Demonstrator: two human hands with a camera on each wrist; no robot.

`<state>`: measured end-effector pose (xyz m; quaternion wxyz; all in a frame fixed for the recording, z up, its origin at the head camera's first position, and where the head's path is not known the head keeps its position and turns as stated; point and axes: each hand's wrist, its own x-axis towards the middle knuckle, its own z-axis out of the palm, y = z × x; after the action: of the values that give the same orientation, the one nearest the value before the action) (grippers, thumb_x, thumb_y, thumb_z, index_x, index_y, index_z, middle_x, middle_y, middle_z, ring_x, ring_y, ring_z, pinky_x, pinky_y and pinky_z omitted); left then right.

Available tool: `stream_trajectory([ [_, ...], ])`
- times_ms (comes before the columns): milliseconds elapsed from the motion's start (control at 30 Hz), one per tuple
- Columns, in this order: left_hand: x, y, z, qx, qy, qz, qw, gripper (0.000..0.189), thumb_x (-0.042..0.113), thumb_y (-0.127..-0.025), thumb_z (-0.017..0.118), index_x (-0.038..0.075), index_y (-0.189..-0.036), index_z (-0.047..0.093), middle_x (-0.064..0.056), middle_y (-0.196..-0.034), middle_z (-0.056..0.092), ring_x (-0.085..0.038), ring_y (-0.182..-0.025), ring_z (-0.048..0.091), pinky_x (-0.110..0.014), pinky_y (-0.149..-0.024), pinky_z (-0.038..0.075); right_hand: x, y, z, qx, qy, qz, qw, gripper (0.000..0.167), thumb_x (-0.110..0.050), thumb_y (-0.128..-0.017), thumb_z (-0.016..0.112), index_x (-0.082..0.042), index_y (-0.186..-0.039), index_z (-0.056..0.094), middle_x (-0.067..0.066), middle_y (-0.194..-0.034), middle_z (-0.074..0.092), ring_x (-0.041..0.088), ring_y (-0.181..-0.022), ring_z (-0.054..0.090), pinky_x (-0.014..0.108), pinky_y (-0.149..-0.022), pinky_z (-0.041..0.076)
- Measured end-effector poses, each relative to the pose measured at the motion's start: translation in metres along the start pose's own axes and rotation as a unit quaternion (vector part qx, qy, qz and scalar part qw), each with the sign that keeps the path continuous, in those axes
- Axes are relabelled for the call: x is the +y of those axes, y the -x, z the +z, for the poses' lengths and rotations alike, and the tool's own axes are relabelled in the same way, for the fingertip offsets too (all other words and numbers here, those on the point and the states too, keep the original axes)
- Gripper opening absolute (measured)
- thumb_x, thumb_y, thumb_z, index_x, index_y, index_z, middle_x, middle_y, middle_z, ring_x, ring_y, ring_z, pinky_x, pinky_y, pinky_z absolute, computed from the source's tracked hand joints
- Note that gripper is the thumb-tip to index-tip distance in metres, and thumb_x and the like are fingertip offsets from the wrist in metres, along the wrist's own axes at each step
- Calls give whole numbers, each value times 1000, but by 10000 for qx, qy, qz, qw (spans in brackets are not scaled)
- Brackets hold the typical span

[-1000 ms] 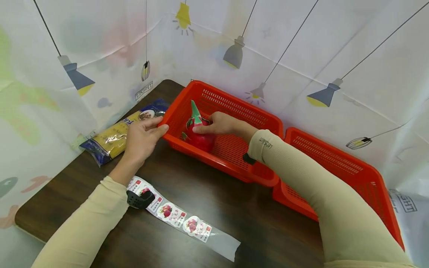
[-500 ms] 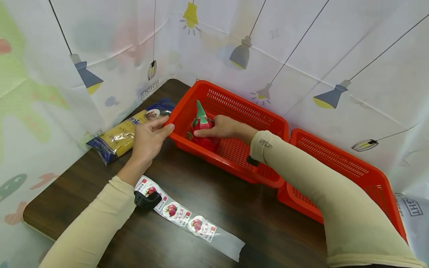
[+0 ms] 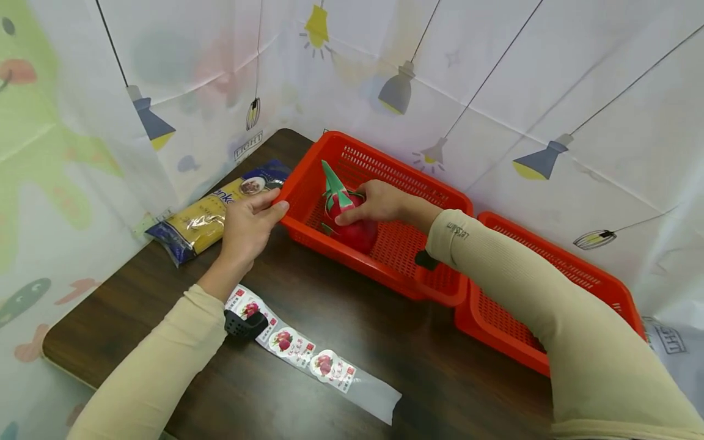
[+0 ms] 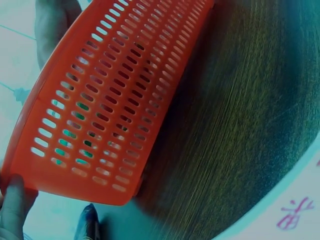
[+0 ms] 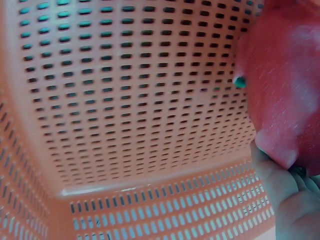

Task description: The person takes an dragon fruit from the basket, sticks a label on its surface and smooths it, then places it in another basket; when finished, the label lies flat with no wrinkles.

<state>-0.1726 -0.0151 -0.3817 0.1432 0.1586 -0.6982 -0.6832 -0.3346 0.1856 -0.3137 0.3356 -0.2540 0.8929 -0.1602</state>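
Observation:
Inside the left red plastic basket (image 3: 374, 272) is a red dragon fruit (image 3: 356, 235) with green leaf tips. My right hand (image 3: 376, 201) grips it from the right, thumb in front and fingers behind. In the right wrist view the dragon fruit (image 5: 287, 85) fills the right side, with the right hand's fingers (image 5: 282, 187) against it. My left hand (image 3: 249, 226) pinches the basket's left rim between thumb and fingers. From the left wrist view, the slotted basket wall (image 4: 100, 100) partly hides the fruit behind it.
A second red basket (image 3: 506, 324) stands to the right, partly behind the right sleeve. A yellow and blue packet (image 3: 200, 223) lies at the table's left edge. A strip of dragon fruit stickers (image 3: 294, 348) lies on the brown table (image 3: 214, 379), before a printed wall sheet.
My right hand has shifted slightly right inside the basket, and the dragon fruit has moved with it. The left hand keeps its hold on the rim. The head view has turned slightly left.

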Motion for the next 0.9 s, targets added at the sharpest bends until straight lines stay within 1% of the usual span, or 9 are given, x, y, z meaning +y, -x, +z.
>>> stream_trajectory([
  [100,0,-2,0,0,14,-39,10000,44,14,-99,67,0,-140,60,-18,-145,60,-29,-130,63,-38,-104,51,1,4,-4,43,89,-45,9999,74,-45,-85,80,-6,-139,49,10,-125,62,25,-115,58,37,-92,59],
  [167,0,-3,1,-20,58,-92,9999,44,13,-99,67,1,-140,59,-17,-145,60,-29,-129,63,-37,-103,52,1,9,-6,97,10,-116,9999,78,-44,-86,80,-6,-145,45,10,-128,60,25,-117,57,37,-93,59],
  [267,-1,-5,4,-119,133,-194,9997,44,14,-99,66,3,-142,59,-16,-146,59,-28,-130,63,-35,-103,52,3,23,-12,375,-379,-209,9984,82,-41,-86,81,-8,-151,42,9,-130,59,26,-119,57,39,-92,60],
  [400,-3,-8,7,-133,372,-376,9985,45,15,-99,67,5,-143,58,-15,-146,59,-27,-129,63,-33,-101,53,7,45,-21,698,-989,-383,9919,85,-38,-86,81,-12,-155,39,9,-133,58,27,-122,57,43,-91,61],
  [533,-4,-10,9,-75,641,-481,9968,45,14,-99,67,5,-142,59,-16,-144,61,-28,-127,65,-33,-99,54,14,72,-28,1058,-1236,-510,9854,83,-38,-88,81,-16,-156,39,8,-133,61,26,-121,60,41,-90,61],
  [633,-5,-12,11,-70,781,-514,9956,46,14,-99,67,5,-143,59,-16,-145,61,-28,-127,65,-33,-100,53,20,97,-32,1268,-1450,-640,9792,79,-32,-90,78,-18,-157,39,7,-134,61,25,-122,59,38,-89,61],
  [733,-5,-13,13,-87,829,-565,9949,46,15,-99,67,5,-143,58,-15,-146,60,-28,-127,64,-34,-102,53,27,129,-34,1410,-1611,-766,9738,78,-24,-92,76,-18,-158,36,9,-136,59,26,-122,58,32,-87,61],
  [833,-5,-12,15,-103,793,-639,9947,46,16,-99,67,6,-143,59,-14,-146,60,-26,-127,65,-33,-102,53,36,168,-28,1493,-1555,-704,9740,79,-21,-93,75,-19,-160,33,10,-138,58,28,-122,56,29,-84,61],
  [900,-6,-12,14,-81,751,-682,9948,46,17,-99,68,7,-143,59,-13,-145,61,-26,-126,65,-31,-101,54,41,194,-18,1556,-1341,-586,9769,80,-23,-93,76,-18,-160,33,10,-136,59,30,-120,57,29,-81,62],
])
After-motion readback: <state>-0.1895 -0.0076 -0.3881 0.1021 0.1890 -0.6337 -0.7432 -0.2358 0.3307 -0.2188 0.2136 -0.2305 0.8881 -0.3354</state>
